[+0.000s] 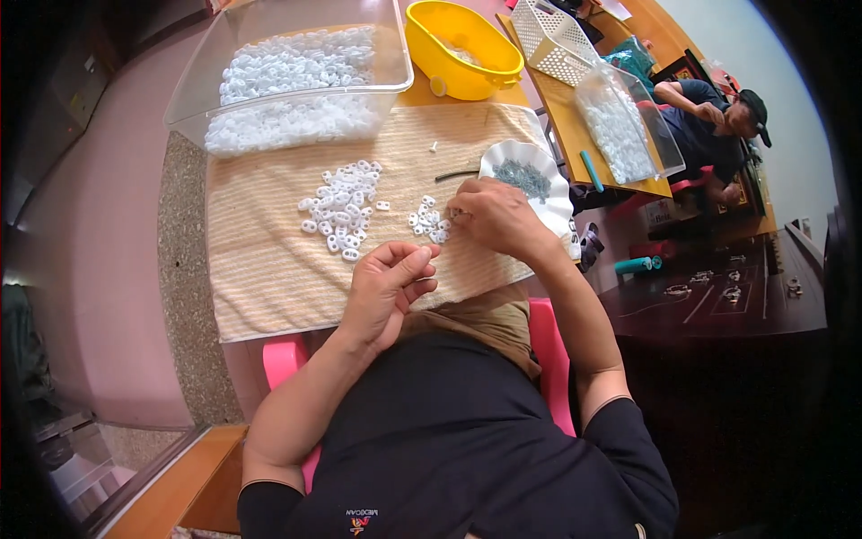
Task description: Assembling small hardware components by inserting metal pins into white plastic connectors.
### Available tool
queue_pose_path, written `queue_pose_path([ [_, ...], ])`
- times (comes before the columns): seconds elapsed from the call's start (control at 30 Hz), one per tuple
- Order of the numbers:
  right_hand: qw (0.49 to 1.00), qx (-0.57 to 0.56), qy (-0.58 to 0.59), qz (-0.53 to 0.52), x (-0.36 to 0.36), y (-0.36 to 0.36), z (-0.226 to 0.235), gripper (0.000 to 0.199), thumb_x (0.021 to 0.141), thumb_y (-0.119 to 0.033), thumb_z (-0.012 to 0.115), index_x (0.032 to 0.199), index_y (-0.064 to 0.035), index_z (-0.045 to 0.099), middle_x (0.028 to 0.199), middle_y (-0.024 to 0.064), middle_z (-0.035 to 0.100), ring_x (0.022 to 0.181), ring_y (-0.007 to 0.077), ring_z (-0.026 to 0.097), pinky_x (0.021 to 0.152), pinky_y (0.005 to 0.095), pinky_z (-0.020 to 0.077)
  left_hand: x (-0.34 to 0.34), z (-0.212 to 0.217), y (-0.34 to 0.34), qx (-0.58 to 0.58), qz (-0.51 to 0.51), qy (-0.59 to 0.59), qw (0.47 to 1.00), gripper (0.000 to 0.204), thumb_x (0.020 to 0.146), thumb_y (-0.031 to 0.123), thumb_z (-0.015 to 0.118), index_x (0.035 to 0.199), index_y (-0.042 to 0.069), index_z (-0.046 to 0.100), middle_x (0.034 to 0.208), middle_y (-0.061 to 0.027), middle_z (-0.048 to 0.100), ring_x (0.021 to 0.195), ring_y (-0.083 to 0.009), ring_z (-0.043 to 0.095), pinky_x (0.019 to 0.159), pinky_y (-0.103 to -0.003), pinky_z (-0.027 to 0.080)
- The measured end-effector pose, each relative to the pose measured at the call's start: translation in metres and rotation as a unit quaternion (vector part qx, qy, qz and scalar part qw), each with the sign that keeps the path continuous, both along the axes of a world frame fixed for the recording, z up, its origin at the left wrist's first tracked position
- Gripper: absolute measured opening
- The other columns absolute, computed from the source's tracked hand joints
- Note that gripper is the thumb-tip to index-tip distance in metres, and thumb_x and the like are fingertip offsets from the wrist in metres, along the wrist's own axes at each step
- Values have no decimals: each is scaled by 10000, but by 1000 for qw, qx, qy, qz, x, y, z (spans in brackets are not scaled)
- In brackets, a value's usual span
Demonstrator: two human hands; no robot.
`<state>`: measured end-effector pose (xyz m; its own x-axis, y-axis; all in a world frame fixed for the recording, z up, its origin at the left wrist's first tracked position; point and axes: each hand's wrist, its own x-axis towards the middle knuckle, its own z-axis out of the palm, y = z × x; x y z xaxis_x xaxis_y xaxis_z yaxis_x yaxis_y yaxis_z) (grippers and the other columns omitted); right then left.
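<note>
My left hand [388, 286] is raised over the near edge of the towel, thumb and forefinger pinched; whatever is between the tips is too small to make out. With its fingertips bent down beside a small cluster of white plastic pieces [428, 220], my right hand [496, 216] is closed, and what it grips is hidden. A larger heap of white two-holed oval pieces [344, 202] lies on the towel to the left. Just beyond my right hand, a white scalloped dish [558, 193] holds many tiny grey-green parts [523, 178].
The striped towel [269, 260] covers the table. Behind it stand a clear bin [395, 76] of white pieces and a yellow tub [422, 40]. A dark thin rod [456, 175] touches the dish area. At right, a person [696, 112] sits beside another clear bin [660, 144].
</note>
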<state>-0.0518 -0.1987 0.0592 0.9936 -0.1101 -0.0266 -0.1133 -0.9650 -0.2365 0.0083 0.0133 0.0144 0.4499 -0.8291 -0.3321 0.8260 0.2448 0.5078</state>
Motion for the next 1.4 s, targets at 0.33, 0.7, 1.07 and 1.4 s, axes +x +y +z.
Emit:
queue_pose_path([
  [0.33,996,-68,-55,9,-2,0,-16,110,834,-118,575,857,-36,644,816,124,599,798,317,611,708,387,493,0,1,0,-1,-2,-1,1000,72,875,108,658,914,70,611,1005,-87,664,761,-85,626,700,-253,562],
  [0.7,908,393,-134,-51,-28,57,-11,121,896,20,564,1003,41,616,760,66,629,680,111,617,615,245,506,-10,2,-4,17,35,-128,991,98,872,55,652,955,36,603,944,-66,653,763,-103,619,701,-244,539],
  [1.07,791,579,-156,-122,-35,62,-25,131,880,-33,632,984,47,624,822,68,657,699,102,631,620,228,528,-11,2,-4,-3,35,-115,993,120,884,71,643,991,44,596,876,-29,640,785,-111,629,693,-241,542],
  [1.4,757,622,-166,-110,-48,51,-20,138,861,-37,663,974,29,619,823,49,646,711,100,623,627,224,521,-13,-1,-3,-11,-22,-94,995,101,882,81,650,962,31,613,862,-48,646,772,-114,637,682,-236,558],
])
